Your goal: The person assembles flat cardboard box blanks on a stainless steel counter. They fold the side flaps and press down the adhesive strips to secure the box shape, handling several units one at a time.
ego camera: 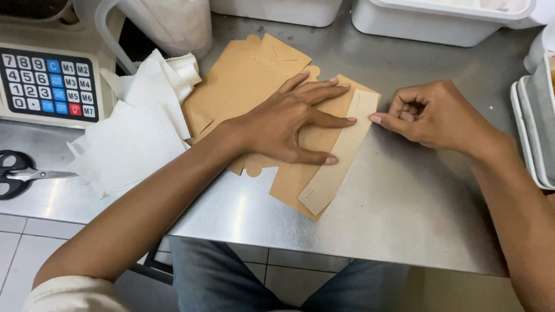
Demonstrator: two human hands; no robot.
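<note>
Jeans (231, 277) seen below table (404, 231) edge. Flat brown card (243, 92) is pinned to the table by left hand (289, 121), fingers spread flat, nothing gripped. Folded flap (341, 156) is pressed by right hand (430, 112), fingers curled, thumb on flap edge. Tissues (133, 138) left.

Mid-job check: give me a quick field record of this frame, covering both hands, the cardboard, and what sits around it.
left hand: flat, fingers spread, pressing on the brown cardboard blank
right hand: loosely curled, thumb tip at the edge of the folded flap
flap: paler strip, folded over
surface: steel table
left of cardboard: white paper napkins, scissors, weighing scale keypad
far edge: white containers
</note>
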